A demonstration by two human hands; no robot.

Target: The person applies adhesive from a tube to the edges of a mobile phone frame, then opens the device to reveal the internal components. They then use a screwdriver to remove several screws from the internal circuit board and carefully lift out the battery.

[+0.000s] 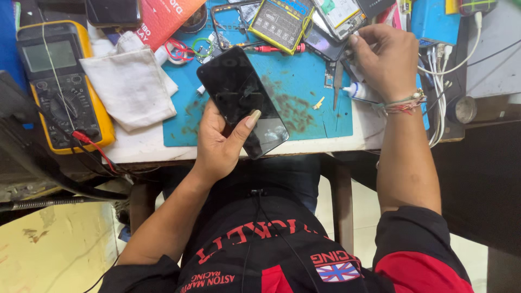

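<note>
The black phone (242,100) lies screen-up in the left hand (220,142), fingers curled under it and thumb pressed on the glass, half over the blue mat (304,116) at the table's edge. The right hand (383,61) pinches a small part near the tweezers (337,87). Held one-handed past the edge, the phone could slip and fall. A yellow meter (65,87) sits left.

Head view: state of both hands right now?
Left hand: closed around black glossy smartphone.
Right hand: fingers curled over small parts at blue mat's far edge; grip cannot be told.
</note>
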